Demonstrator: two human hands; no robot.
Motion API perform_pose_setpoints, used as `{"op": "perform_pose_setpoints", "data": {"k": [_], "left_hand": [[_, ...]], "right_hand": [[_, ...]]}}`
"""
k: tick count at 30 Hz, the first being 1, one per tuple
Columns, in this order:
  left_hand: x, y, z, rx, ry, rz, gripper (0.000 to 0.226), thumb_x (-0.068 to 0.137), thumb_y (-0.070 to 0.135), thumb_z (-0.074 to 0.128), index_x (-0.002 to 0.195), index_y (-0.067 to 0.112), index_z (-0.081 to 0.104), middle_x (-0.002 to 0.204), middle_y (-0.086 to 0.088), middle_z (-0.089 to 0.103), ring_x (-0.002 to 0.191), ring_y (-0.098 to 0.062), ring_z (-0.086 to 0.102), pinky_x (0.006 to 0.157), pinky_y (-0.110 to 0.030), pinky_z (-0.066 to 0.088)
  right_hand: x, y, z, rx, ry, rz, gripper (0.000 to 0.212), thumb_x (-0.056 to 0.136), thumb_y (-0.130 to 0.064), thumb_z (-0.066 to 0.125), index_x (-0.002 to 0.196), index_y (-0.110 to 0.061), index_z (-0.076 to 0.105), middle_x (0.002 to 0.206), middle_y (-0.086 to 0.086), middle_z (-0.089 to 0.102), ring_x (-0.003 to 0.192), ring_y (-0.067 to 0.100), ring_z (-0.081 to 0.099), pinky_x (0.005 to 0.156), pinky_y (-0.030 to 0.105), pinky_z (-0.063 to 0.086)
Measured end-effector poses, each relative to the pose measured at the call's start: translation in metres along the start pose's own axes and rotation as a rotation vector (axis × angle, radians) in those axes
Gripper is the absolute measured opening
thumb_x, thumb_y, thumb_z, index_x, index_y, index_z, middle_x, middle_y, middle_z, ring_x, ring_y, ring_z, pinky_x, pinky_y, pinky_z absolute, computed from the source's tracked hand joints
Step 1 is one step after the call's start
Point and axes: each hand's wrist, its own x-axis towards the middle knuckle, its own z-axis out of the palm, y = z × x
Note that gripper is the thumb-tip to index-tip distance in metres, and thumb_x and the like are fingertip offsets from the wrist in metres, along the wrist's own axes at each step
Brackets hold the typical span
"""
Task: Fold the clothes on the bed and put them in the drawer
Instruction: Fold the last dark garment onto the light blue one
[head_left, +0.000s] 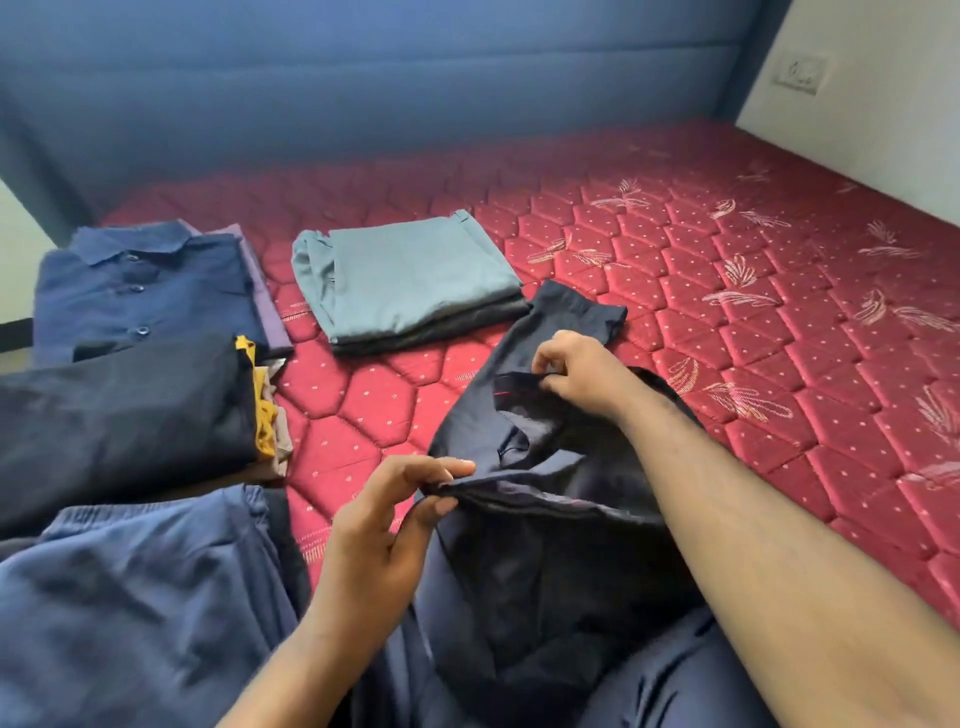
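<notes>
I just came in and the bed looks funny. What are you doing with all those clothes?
A person is folding laundry on the red quilted mattress. Both hands pinch a dark navy cloth garment: the left hand at its near edge, the right hand farther up. A folded grey-blue garment and a folded navy buttoned shirt already lie finished nearby.

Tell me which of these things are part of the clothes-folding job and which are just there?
Part of the job:
- dark garment, pinched by the left hand and right hand
- folded grey-green pile
- folded blue button shirt
- dark pile with yellow cloth
- blue elastic-waist garment

Just there:
- red quilted mattress
- blue headboard
- wall socket
</notes>
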Motion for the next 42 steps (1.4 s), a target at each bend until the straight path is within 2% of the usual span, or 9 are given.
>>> {"op": "perform_pose_setpoints", "data": {"k": [5,8,10,13,17,24,30,34,42], "left_hand": [[-0.001,0.045,-0.027,-0.099,-0.054,0.065,0.028,0.09,0.017,0.062,0.1,0.043,0.063,0.098,0.01,0.071,0.096,-0.01,0.067,0.087,-0.023,0.052],[-0.002,0.06,-0.05,-0.145,-0.082,0.066,0.022,0.089,0.018,0.061,0.098,0.038,0.064,0.096,0.01,0.069,0.092,-0.005,0.064,0.085,-0.017,0.049],[-0.007,0.064,-0.062,-0.134,-0.141,0.038,0.023,0.09,0.019,0.061,0.1,0.039,0.066,0.095,0.013,0.068,0.091,-0.003,0.062,0.084,-0.017,0.048],[-0.02,0.07,-0.069,-0.136,-0.224,-0.008,0.039,0.087,0.006,0.057,0.097,0.043,0.068,0.09,0.018,0.069,0.086,0.002,0.061,0.081,-0.014,0.047],[-0.027,0.08,-0.078,-0.152,-0.265,-0.002,0.021,0.087,0.018,0.064,0.095,0.036,0.071,0.091,0.011,0.071,0.087,-0.005,0.062,0.081,-0.018,0.048],[-0.017,0.097,-0.081,-0.179,-0.361,0.023,0.014,0.088,0.018,0.067,0.093,0.03,0.072,0.104,0.006,0.07,0.1,-0.009,0.062,0.083,-0.026,0.048],[0.018,0.111,-0.08,-0.185,-0.48,0.006,0.023,0.084,0.012,0.068,0.09,0.033,0.075,0.145,0.002,0.05,0.136,-0.008,0.046,0.098,-0.021,0.045],[0.015,0.114,-0.075,-0.271,-0.312,0.019,0.017,0.086,0.001,0.066,0.093,0.015,0.073,0.13,-0.007,0.065,0.12,-0.019,0.062,0.093,-0.025,0.048],[-0.014,0.123,-0.059,-0.358,-0.034,-0.041,0.023,0.091,-0.012,0.057,0.094,0.009,0.067,0.131,-0.001,0.061,0.124,-0.005,0.057,0.092,-0.021,0.049]], "right_hand": [[-0.074,-0.05,-0.036,0.01,0.342,-0.331,0.019,0.088,-0.022,0.04,0.104,-0.031,0.046,0.138,-0.011,0.048,0.101,0.03,0.064,0.076,0.045,0.054],[-0.113,-0.051,-0.035,-0.171,0.23,-0.306,0.048,0.09,-0.025,0.061,0.132,-0.036,0.043,0.151,-0.01,0.039,0.118,0.017,0.058,0.087,0.036,0.045],[-0.121,-0.039,-0.023,-0.408,0.019,-0.132,0.044,0.083,-0.011,0.063,0.123,-0.029,0.058,0.132,-0.005,0.059,0.121,0.018,0.056,0.09,0.034,0.029],[-0.133,-0.048,-0.02,-0.257,0.242,-0.315,0.035,0.074,0.002,0.046,0.086,-0.016,0.073,0.1,0.0,0.072,0.09,0.023,0.069,0.081,0.035,0.044],[-0.146,-0.075,-0.028,-0.056,0.42,-0.144,0.043,0.085,-0.019,0.059,0.125,-0.033,0.063,0.127,-0.016,0.06,0.108,0.009,0.058,0.101,0.035,0.033],[-0.152,-0.113,-0.041,0.21,0.608,-0.294,0.042,0.07,0.016,0.058,0.102,-0.005,0.076,0.1,0.001,0.071,0.096,0.013,0.066,0.091,0.022,0.05],[-0.16,-0.176,-0.045,0.517,0.426,-0.247,0.038,0.077,0.012,0.056,0.101,-0.009,0.076,0.086,-0.015,0.071,0.075,-0.009,0.065,0.072,0.01,0.049],[-0.161,-0.186,-0.055,0.477,0.234,-0.115,0.023,0.075,-0.013,0.06,0.057,0.0,0.059,0.051,-0.002,0.047,0.047,0.007,0.041,0.047,0.023,0.032],[-0.187,-0.195,-0.054,0.491,0.27,-0.079,0.044,0.089,-0.014,0.064,0.051,-0.002,0.046,0.048,0.0,0.035,0.043,0.007,0.029,0.042,0.021,0.024]]}}
